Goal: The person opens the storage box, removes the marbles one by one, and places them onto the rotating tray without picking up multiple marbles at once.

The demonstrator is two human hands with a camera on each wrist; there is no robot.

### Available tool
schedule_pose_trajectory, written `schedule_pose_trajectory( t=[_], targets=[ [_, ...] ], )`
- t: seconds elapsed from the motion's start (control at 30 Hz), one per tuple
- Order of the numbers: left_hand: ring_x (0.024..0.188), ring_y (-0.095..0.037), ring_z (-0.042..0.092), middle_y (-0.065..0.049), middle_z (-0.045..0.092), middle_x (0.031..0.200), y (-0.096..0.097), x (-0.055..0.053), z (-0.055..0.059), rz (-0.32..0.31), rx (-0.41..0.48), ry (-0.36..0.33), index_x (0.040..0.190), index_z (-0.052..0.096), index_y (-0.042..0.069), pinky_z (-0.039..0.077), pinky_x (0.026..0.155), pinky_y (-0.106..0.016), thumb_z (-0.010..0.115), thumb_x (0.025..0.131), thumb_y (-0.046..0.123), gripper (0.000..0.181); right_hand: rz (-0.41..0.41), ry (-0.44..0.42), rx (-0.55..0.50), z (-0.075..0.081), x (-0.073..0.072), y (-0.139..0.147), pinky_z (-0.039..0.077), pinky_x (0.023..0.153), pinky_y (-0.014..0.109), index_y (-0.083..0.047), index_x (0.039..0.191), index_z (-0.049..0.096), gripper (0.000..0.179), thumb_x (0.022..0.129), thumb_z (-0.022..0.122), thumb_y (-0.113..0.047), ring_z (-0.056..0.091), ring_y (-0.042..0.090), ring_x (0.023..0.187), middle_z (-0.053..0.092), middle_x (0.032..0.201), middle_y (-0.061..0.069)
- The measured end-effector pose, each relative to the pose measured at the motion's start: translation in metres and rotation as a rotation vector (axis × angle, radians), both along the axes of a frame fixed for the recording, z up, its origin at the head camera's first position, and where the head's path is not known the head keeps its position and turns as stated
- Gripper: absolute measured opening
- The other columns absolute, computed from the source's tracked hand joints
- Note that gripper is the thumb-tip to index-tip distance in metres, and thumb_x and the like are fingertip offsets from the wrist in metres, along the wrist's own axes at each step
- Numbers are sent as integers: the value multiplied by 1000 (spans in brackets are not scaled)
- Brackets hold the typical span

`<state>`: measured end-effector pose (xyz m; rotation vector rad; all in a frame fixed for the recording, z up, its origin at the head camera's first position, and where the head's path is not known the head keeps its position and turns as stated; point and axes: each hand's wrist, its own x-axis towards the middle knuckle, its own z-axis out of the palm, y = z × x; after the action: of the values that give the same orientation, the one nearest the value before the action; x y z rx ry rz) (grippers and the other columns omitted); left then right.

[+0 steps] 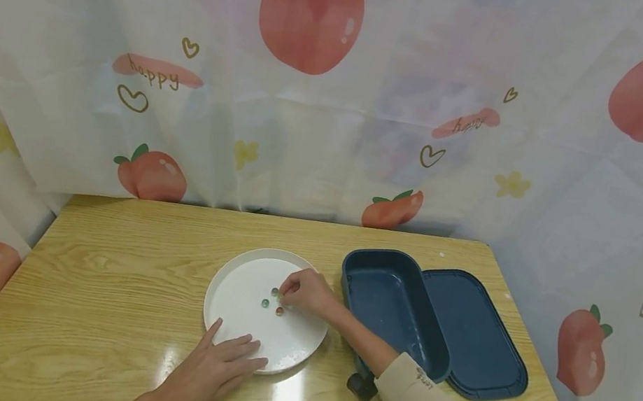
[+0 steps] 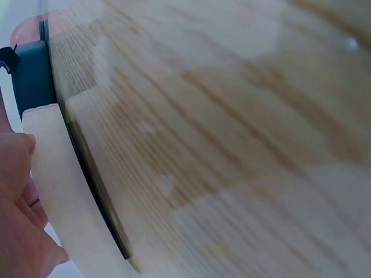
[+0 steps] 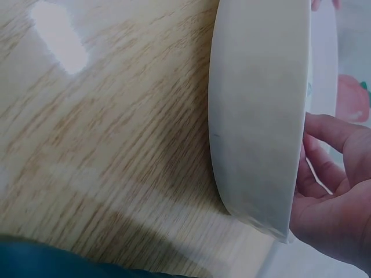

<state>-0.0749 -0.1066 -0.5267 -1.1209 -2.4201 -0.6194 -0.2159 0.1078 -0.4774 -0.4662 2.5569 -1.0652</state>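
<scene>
A round white tray [image 1: 239, 325] with a raised rim lies on the table, holding a few small glass marbles near its middle. Two look green, one the green marble [image 1: 265, 303], and a reddish-brown marble [image 1: 279, 311] lies close by. My right hand [image 1: 309, 292] reaches over the tray from the right, thumb and fingers pinching a small marble among the others. In the right wrist view its fingertips are partly hidden behind the tray's rim [image 3: 261, 116]. My left hand [image 1: 217, 364] rests with spread fingers on the tray's near-left edge.
Right of the tray stands a deep dark blue rectangular pan [image 1: 392, 294], under my right forearm. A dark blue flat lid [image 1: 472, 332] lies beside it. A black knob-like part [image 1: 362, 386] sticks out at the pan's near end. A printed curtain [image 1: 306, 141] hangs behind the wooden table [image 1: 123, 281].
</scene>
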Motion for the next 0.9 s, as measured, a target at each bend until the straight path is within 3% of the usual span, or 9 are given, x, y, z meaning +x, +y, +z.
schedule_pose_trajectory(
  t=[0.4, 0.6, 0.9],
  targets=[
    [114, -25, 65, -7, 70, 120, 0, 0, 1, 9, -8, 7, 115, 74, 20, 38, 93, -72, 74, 84, 17, 31, 1, 13, 9, 4, 0, 1, 46, 62, 20, -4, 85, 76, 8, 78, 80, -2, 57, 5, 65, 67, 70, -3],
    [115, -26, 64, -8, 70, 122, 1, 1, 2, 11, -15, -30, 116, 74, 20, 37, 95, -73, 76, 84, 16, 32, 10, 6, -9, 22, -1, 8, 49, 66, 22, -3, 93, 75, 10, 84, 78, -5, 62, 8, 74, 70, 79, -1],
    [116, -27, 64, -9, 69, 122, 1, 1, 2, 11, -9, -53, 116, 74, 19, 36, 95, -73, 77, 84, 16, 32, -7, -11, -133, 47, -5, 37, 55, 79, 33, 2, 108, 72, 21, 90, 73, -8, 67, 16, 90, 71, 94, 2]
  ],
)
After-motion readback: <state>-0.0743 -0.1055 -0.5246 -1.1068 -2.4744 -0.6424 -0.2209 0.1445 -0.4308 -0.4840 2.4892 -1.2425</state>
